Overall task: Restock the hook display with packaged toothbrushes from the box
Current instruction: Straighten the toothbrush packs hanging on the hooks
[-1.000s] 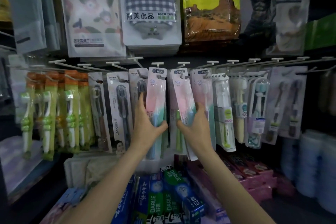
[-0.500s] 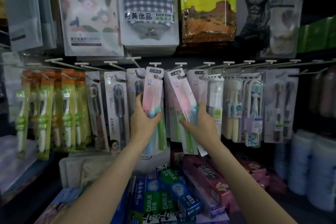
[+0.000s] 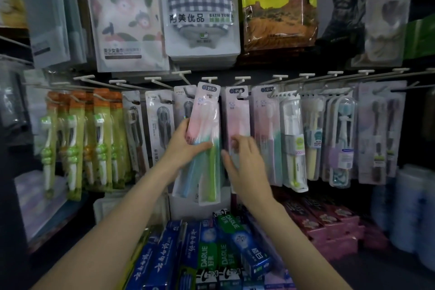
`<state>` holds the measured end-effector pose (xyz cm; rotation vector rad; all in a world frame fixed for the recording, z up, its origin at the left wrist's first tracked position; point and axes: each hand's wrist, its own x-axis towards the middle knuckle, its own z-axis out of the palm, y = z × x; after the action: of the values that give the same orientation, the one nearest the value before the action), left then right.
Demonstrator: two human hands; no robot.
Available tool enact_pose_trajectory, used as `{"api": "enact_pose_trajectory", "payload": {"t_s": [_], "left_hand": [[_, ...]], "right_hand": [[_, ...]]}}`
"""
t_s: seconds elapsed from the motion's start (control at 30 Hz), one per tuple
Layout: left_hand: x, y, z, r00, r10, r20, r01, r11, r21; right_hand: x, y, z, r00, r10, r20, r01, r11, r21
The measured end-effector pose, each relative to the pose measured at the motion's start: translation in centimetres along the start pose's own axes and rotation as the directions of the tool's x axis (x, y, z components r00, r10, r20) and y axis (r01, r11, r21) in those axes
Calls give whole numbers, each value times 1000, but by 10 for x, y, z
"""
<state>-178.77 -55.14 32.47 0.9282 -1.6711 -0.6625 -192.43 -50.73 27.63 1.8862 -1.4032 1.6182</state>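
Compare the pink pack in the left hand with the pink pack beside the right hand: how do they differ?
The held pack tilts, its top leaning right; the hanging pack hangs straight. The left hand grips the held pack around its middle; the right hand is open against the hanging pack. The held pack shows fully; the hanging pack is half covered. Both share pink-to-teal cards.

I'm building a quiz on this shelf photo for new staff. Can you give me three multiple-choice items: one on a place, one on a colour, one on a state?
1. Where are the toothpaste boxes?
A. under the hooks
B. above the towels
C. on hooks

2. What colour tops the toothbrush pack in the left hand?
A. pink
B. black
C. orange

3. What is the right hand doing?
A. gripping a box
B. fingers spread at a hanging pack
C. resting on toothpaste

Answers: 1 A, they lie below the hanging packs. 2 A, pink fading to green. 3 B, its fingers are loose, closed on nothing.
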Motion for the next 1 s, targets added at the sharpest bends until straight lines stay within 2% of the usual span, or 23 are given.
{"api": "enact_pose_trajectory", "payload": {"t_s": [0.07, 0.13, 0.17, 0.23, 0.4, 0.53, 0.67, 0.77, 0.83, 0.9, 1.0], "left_hand": [[1, -3, -3, 1000, 4, 23, -3, 999, -36], [0, -5, -3, 1000, 1, 23, 0, 999, -51], [-1, -4, -2, 1000, 13, 17, -12, 999, -36], [-5, -3, -1, 997, 76, -18, -75, 997, 35], [-18, -9, 2, 963, 239, -126, -211, 957, 202], [-28, -13, 11, 955, 264, -134, -229, 945, 232], [-32, -20, 21, 971, 217, -100, -198, 965, 170], [-31, -24, 28, 973, 194, -123, -174, 972, 161], [-31, -25, 30, 972, 181, -151, -158, 975, 158], [-31, -26, 31, 972, 173, -162, -146, 976, 161], [-31, -23, 37, 976, 159, -150, -139, 981, 133]], "right_hand": [[-4, -2, 16, 967, 106, 231, -144, 977, 157], [-5, -4, 25, 904, 212, 371, -352, 861, 368], [-6, -3, 28, 883, 248, 398, -420, 794, 440], [-6, 1, 30, 884, 289, 367, -446, 753, 484], [-8, 5, 29, 911, 355, 209, -411, 808, 423], [-9, 0, 40, 906, 363, 220, -423, 809, 408], [-16, 7, 23, 922, 322, 215, -376, 876, 302], [-16, 12, -4, 987, 162, -2, -160, 973, 167], [-5, 19, -16, 986, 92, -138, -83, 994, 72], [8, 30, -21, 983, 145, -108, -138, 988, 75], [16, 41, -13, 970, 217, 109, -233, 958, 170]]}}
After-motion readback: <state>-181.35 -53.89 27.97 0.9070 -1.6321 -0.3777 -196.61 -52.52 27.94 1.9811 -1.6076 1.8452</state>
